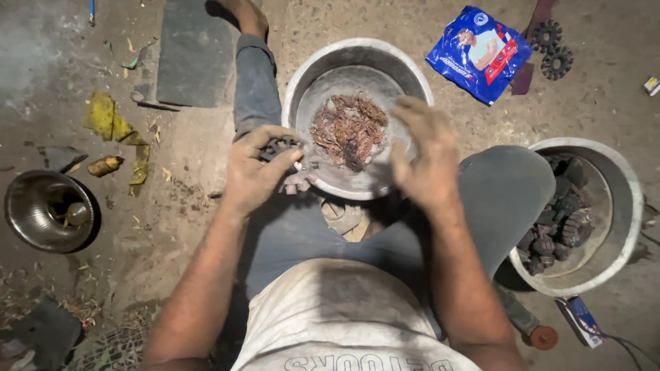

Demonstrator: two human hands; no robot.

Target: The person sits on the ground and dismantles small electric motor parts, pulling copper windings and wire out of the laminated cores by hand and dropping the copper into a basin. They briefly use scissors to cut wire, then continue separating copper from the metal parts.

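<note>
Your left hand [253,175] grips a dark gear [278,147] at the near-left rim of the metal bowl [357,55]. Your right hand [427,161], fingers spread and empty, hovers over the bowl's right side, nearer the rusty parts [349,127] lying just left of it.

Blue snack packet [478,53] and two loose gears [552,47] top right; dark steel bowl [42,209] left; grey slab [194,51] top.

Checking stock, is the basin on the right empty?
No, the right basin holds a heap of dark gears.
</note>
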